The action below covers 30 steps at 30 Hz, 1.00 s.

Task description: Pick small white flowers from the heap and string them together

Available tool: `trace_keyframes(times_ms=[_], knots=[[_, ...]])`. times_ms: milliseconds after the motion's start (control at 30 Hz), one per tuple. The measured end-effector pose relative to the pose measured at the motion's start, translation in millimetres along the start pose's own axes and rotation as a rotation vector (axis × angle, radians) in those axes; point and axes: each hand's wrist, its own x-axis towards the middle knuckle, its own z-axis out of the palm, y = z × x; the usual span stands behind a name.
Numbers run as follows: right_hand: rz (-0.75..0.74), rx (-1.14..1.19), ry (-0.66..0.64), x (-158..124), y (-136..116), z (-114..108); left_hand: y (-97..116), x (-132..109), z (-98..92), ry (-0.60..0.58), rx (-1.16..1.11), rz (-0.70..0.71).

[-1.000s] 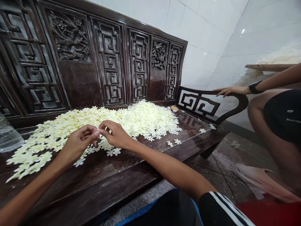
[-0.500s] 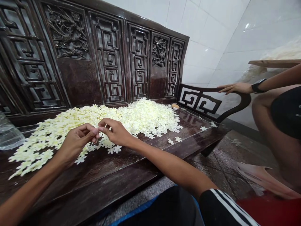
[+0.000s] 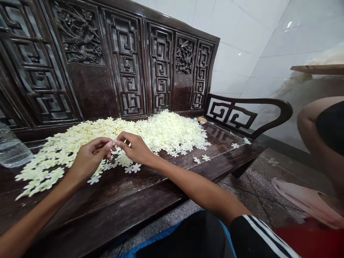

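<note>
Over the front of the flower heap (image 3: 172, 132), your left hand (image 3: 90, 156) and right hand (image 3: 134, 148) meet, fingers curled and thumbs brought close to the fingertips. Whatever they may pinch is too small to tell. White and pale yellow blossoms lie behind and below your fingers, piled highest to the right and thinning out past your left forearm. Loose flowers (image 3: 197, 160) sit just off the heap's right end, and others lie near the armrest (image 3: 285, 107). Beyond your left wrist stands a clear container (image 3: 13, 147) with liquid in it, close to the blossoms; behind the heap's right end is a small orange-brown object (image 3: 202, 119).

All this rests on a dark, glossy wooden bench (image 3: 113, 215) with a carved, openwork backrest (image 3: 92, 89). To your right are another person's bent leg (image 3: 311, 132) and a pink slipper (image 3: 301, 195) on the dark floor (image 3: 249, 190). Past them, a wooden board (image 3: 319, 68) carries a blurred pale mass, before a white tiled wall (image 3: 233, 36).
</note>
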Motion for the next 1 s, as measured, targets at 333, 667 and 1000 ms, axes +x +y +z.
trace_keyframes(times_ms=[333, 667, 1000], knots=[[-0.001, -0.041, -0.012, -1.5, 5.0, 5.1, -7.3, 1.2, 3.7, -0.065, -0.14, 0.052], [-0.001, -0.034, -0.025, -2.1, 4.7, 8.0, -14.1, 0.2, 7.6, -0.066, -0.294, 0.022], [-0.165, -0.028, 0.095, -4.8, 4.1, 12.1, -11.0, -2.6, 11.2, -0.037, -0.45, -0.029]])
